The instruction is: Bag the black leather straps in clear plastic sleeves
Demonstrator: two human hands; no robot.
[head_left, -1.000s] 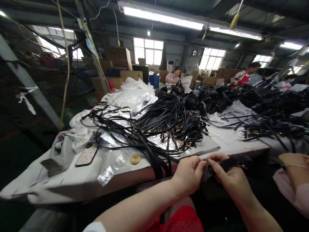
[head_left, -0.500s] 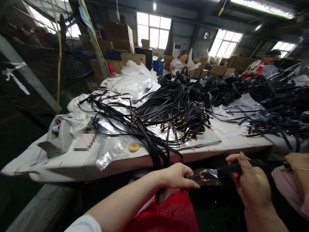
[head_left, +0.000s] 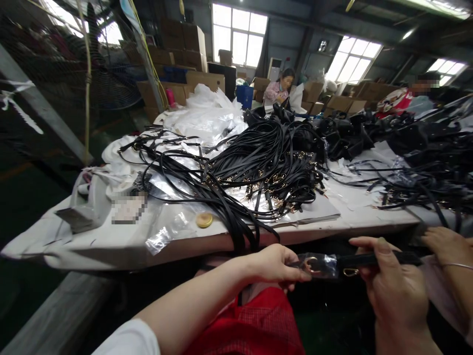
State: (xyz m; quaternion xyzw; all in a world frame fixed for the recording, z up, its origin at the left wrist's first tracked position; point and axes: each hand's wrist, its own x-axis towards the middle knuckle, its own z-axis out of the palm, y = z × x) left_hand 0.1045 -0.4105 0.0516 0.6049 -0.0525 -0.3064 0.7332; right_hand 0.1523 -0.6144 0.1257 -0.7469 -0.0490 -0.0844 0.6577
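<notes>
My left hand [head_left: 283,266] pinches the end of a black strap, whose gold buckle [head_left: 312,265] shows through clear plastic film [head_left: 330,265]. To its right, my right hand [head_left: 391,276] is closed around the same black strap [head_left: 354,260], thumb on top. A gold clasp [head_left: 350,271] hangs just below the strap, beside my right fingers. Both hands are in front of the table's near edge, above my lap. Part of the strap is covered by my right fingers.
A white-covered table [head_left: 207,244] bears a heap of black straps [head_left: 258,162] with gold fittings, plastic bags [head_left: 210,116] and a yellow round tape [head_left: 204,220]. A co-worker's hand [head_left: 443,249] is close at my right. Two people sit across the table.
My right hand has shifted slightly right and down along the strap. The gold clasp has come into sight beside it. My left hand keeps its pinch, slightly to the right.
</notes>
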